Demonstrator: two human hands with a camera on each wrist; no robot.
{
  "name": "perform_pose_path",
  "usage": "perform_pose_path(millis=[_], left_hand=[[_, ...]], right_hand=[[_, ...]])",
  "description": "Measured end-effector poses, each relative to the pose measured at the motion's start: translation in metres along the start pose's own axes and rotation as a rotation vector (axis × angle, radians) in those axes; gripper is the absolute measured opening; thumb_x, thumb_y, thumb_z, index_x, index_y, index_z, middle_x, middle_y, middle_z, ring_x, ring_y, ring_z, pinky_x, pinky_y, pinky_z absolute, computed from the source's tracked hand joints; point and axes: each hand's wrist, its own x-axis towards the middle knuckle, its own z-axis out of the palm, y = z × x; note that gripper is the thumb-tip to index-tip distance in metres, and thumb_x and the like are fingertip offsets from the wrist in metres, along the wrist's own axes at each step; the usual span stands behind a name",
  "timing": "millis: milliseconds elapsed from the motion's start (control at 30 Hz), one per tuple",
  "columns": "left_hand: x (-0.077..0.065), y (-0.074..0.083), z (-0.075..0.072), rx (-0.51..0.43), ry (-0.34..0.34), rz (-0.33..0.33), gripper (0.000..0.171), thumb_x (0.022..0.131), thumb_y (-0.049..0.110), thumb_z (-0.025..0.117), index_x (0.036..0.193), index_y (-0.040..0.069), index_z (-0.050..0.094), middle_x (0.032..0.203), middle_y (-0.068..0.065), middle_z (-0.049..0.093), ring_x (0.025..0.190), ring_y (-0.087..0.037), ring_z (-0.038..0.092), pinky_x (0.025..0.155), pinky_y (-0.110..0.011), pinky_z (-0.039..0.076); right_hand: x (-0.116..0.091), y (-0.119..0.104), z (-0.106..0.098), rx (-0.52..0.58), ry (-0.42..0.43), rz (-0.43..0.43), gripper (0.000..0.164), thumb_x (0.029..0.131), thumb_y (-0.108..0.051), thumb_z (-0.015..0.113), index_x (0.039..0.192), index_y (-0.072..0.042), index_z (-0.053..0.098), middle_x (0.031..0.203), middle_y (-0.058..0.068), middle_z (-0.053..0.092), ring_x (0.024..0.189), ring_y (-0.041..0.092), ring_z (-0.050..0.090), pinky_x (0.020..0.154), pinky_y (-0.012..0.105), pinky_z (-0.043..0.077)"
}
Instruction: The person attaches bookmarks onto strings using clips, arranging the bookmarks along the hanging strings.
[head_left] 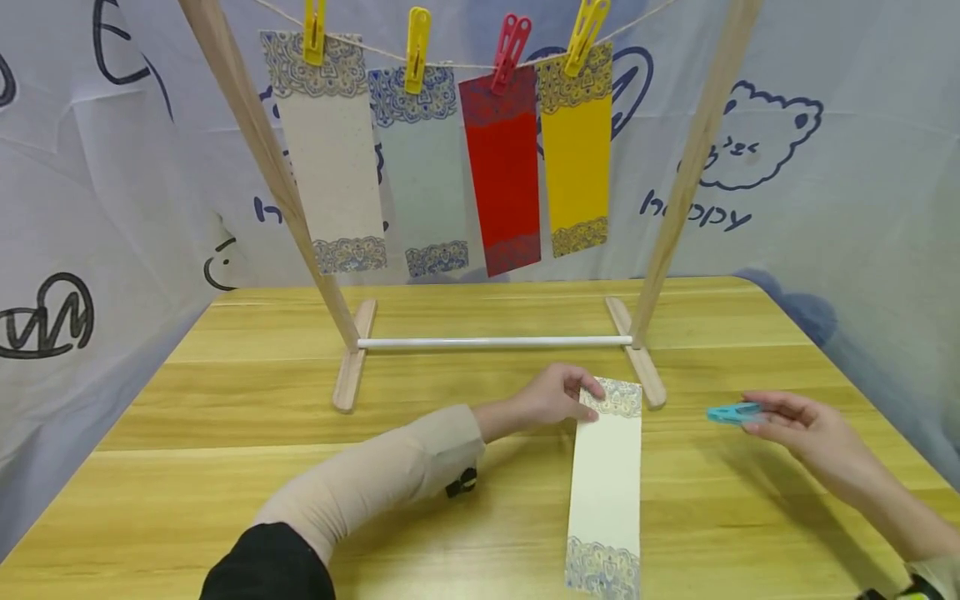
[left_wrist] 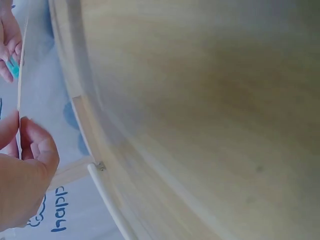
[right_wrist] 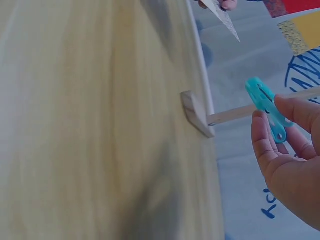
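Note:
My left hand (head_left: pixel 551 396) pinches the top left edge of a cream paper strip (head_left: pixel 606 483) with blue patterned bands at both ends. In the left wrist view the strip (left_wrist: pixel 21 85) appears edge-on between thumb and fingers. To the right, my right hand (head_left: pixel 813 437) holds a light blue clothespin (head_left: pixel 735 413) between thumb and fingers, apart from the strip. The right wrist view shows this clothespin (right_wrist: pixel 267 107) closely. Behind, a white strip (head_left: pixel 333 167), a pale blue-grey strip (head_left: pixel 423 183), a red strip (head_left: pixel 501 175) and a yellow strip (head_left: pixel 577 167) hang from a string (head_left: pixel 468 65).
Yellow clothespins (head_left: pixel 417 50) and a red clothespin (head_left: pixel 512 52) grip the hanging strips. A wooden frame (head_left: pixel 686 192) with a white crossbar (head_left: pixel 495 342) stands at the back of the wooden table (head_left: pixel 225 467). Behind it hangs a cloth (head_left: pixel 862 183) with drawings.

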Motion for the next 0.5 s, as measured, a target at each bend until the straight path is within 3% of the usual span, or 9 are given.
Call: perform_pose_path(millis=[167, 333, 433, 467, 500], left_hand=[[0.006, 0.009, -0.002, -0.069, 0.048, -0.01, 0.021, 0.073, -0.012, 0.066, 0.09, 0.0, 0.062, 0.096, -0.007, 0.061, 0.069, -0.012, 0.055, 0.057, -0.023, 0.051], [0.01, 0.024, -0.006, -0.158, 0.107, 0.003, 0.022, 0.074, -0.012, 0.064, 0.094, -0.004, 0.062, 0.095, -0.01, 0.063, 0.064, -0.015, 0.057, 0.053, -0.028, 0.052], [0.011, 0.034, -0.01, -0.179, 0.137, 0.013, 0.022, 0.075, -0.011, 0.064, 0.097, -0.005, 0.062, 0.093, -0.011, 0.063, 0.062, -0.015, 0.057, 0.055, -0.029, 0.052], [0.012, 0.037, -0.011, -0.181, 0.15, 0.019, 0.023, 0.075, -0.011, 0.064, 0.097, -0.005, 0.062, 0.092, -0.01, 0.063, 0.062, -0.014, 0.057, 0.055, -0.029, 0.052], [0.012, 0.04, -0.012, -0.18, 0.161, 0.03, 0.023, 0.076, -0.01, 0.063, 0.098, -0.004, 0.062, 0.093, -0.009, 0.063, 0.064, -0.014, 0.057, 0.056, -0.029, 0.053]], right_hand=[[0.007, -0.001, -0.002, 0.161, -0.007, -0.069, 0.034, 0.086, 0.005, 0.054, 0.107, -0.021, 0.062, 0.095, -0.002, 0.061, 0.083, 0.008, 0.06, 0.069, 0.021, 0.05], [0.032, 0.04, -0.028, 0.283, -0.023, -0.146, 0.038, 0.085, 0.009, 0.053, 0.121, -0.004, 0.054, 0.105, 0.005, 0.06, 0.09, 0.014, 0.06, 0.074, 0.026, 0.05], [0.05, 0.07, -0.047, 0.293, 0.013, -0.191, 0.043, 0.084, 0.01, 0.053, 0.126, 0.004, 0.046, 0.109, 0.009, 0.059, 0.091, 0.016, 0.059, 0.074, 0.027, 0.05], [0.054, 0.074, -0.051, 0.26, 0.041, -0.19, 0.044, 0.084, 0.006, 0.056, 0.127, 0.003, 0.046, 0.107, 0.008, 0.059, 0.089, 0.015, 0.059, 0.071, 0.025, 0.051], [0.052, 0.063, -0.046, 0.246, 0.058, -0.187, 0.043, 0.084, 0.005, 0.056, 0.126, 0.002, 0.047, 0.104, 0.007, 0.06, 0.087, 0.015, 0.059, 0.069, 0.023, 0.051]])
